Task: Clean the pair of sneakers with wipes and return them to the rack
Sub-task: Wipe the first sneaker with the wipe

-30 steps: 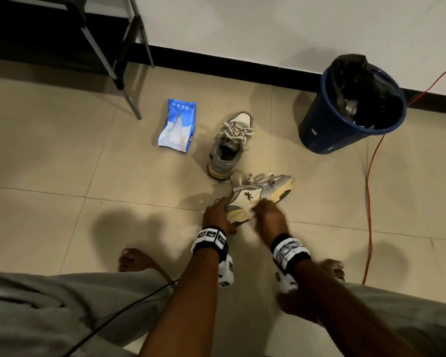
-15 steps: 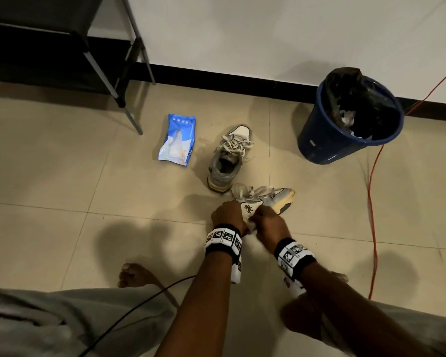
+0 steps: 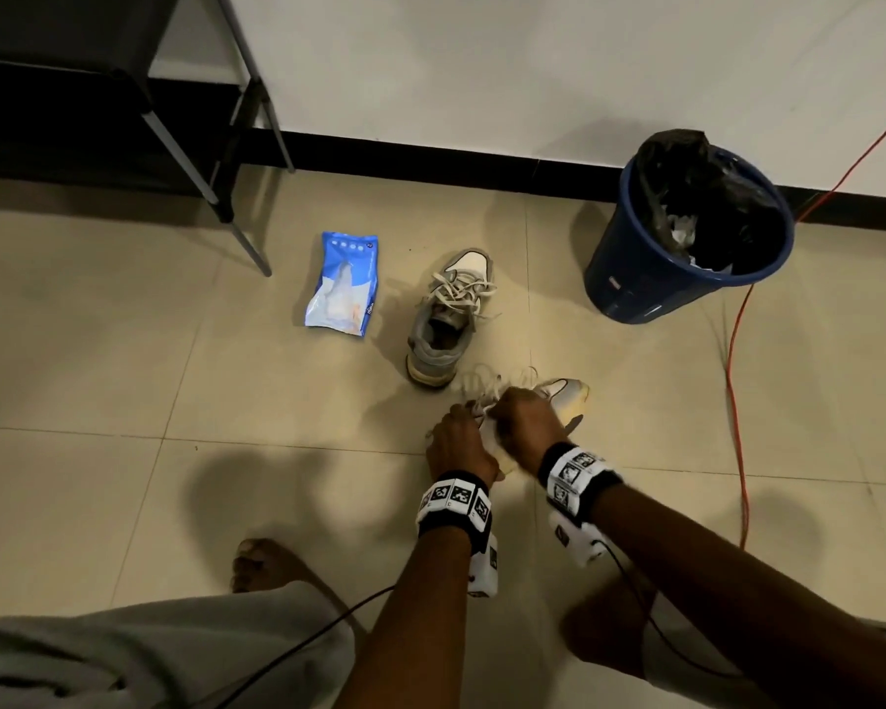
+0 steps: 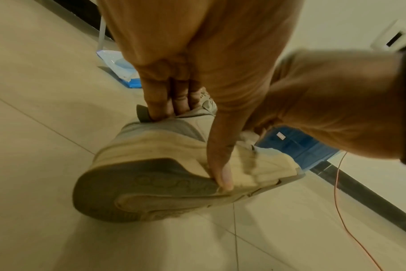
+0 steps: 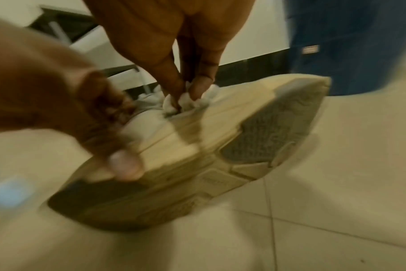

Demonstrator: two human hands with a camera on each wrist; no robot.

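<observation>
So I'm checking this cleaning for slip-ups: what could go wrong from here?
The left hand holds the tipped sneaker only at collar and sole edge, so hard rubbing might twist it loose. The wipe pinched by the right hand is bunched small, possibly smearing dirt. Loose laces may snag.

The held sneaker (image 4: 150, 165) is cream and grey, with a yellowed midsole and a grey patterned outsole. The wipe (image 5: 188, 102) pinched against it is white. The second sneaker (image 3: 448, 319) is grey with a white toe and off-white laces. The wipes packet (image 3: 343, 284) is blue and white. The bin (image 3: 630, 278) is dark blue with a black liner. The floor (image 3: 124, 350) is beige tile, the skirting black, the wall white. An orange cable (image 3: 735, 381) crosses the tiles. The wristbands (image 3: 456, 498) are black with black-and-white square markers.
</observation>
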